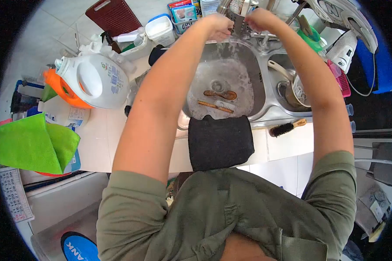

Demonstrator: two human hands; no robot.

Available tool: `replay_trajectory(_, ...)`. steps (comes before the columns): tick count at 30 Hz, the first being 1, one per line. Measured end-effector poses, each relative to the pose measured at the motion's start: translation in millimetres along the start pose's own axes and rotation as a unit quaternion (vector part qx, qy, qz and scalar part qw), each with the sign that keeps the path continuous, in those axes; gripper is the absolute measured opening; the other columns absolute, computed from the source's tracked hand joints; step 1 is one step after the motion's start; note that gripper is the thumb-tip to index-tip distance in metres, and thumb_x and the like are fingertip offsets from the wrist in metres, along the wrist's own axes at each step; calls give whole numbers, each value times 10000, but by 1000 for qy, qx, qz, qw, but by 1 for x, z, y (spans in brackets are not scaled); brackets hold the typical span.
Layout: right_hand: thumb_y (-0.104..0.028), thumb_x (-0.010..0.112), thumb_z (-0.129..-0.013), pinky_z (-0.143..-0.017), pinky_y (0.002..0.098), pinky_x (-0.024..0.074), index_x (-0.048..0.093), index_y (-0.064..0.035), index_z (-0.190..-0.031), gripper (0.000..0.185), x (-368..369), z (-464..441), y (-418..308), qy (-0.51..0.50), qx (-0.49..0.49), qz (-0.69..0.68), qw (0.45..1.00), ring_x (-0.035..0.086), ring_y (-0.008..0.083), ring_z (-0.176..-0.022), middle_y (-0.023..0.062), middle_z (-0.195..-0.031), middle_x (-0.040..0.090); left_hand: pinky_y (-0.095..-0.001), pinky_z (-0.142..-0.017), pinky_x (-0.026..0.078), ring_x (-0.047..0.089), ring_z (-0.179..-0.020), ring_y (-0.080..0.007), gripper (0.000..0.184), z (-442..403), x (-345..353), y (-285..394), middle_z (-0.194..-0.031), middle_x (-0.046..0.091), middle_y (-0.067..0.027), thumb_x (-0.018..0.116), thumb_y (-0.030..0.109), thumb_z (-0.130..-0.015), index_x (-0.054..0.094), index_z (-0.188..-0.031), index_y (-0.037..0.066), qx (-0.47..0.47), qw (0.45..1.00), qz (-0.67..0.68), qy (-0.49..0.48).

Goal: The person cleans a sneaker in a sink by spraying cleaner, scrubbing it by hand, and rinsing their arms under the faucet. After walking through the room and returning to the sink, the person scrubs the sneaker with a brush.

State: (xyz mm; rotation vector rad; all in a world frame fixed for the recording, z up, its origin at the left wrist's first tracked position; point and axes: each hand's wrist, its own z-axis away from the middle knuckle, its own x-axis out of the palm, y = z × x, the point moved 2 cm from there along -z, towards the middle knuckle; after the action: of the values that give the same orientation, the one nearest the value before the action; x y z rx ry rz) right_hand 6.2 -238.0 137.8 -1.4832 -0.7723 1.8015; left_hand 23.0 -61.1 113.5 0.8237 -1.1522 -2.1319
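Note:
My left hand [220,27] is over the far edge of the left sink basin [259,82], its fingers loosely apart, with nothing visible in them. Water falls just below it. My right hand [260,20] is beside a perforated metal utensil holder [239,24]; its fingers are partly hidden, and I cannot tell whether they touch the holder. Sudsy water lies in the basin. In it are a brown wooden brush [221,94] and a wooden-handled brush with white bristles [224,105]. A black cloth [221,141] hangs over the front edge of the counter.
A black-bristled brush [287,128] lies on the counter's right. The right basin holds a light-handled pan [298,91]. At left stand a white detergent jug [93,80] and a green cloth [35,141]. A white sneaker [344,19] is at upper right.

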Motion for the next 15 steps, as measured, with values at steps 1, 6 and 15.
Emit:
replay_trajectory(1, -167, 488, -859, -593, 343, 495, 618, -2, -802, 218, 10, 20, -10, -9, -84, 397, 914, 630, 216, -703, 91, -665, 603, -416, -950, 379, 517, -1062, -264, 397, 1, -3, 0, -1118, 569, -131, 508, 339, -875, 536, -1126, 33, -2, 1000, 0, -1)
replay_trajectory(6, -106, 549, -749, -675, 425, 480, 640, -20, -829, 148, 43, 19, 42, 34, -226, 496, 838, 604, 360, -746, 159, -768, 626, -303, -676, 518, 612, -834, -183, 252, 18, -9, -3, -957, 633, -92, 577, 221, -837, 620, -951, -1, -9, 989, -142, -48)
replay_trajectory(15, -62, 513, -764, -699, 404, 509, 587, -29, -909, 166, 31, 31, 10, 161, -247, 539, 789, 611, 322, -849, 154, -879, 613, -263, -413, 417, 494, -448, -97, 153, 24, -20, -42, -544, 557, -39, 688, 183, -685, 610, -659, 55, 38, 954, -296, 2)
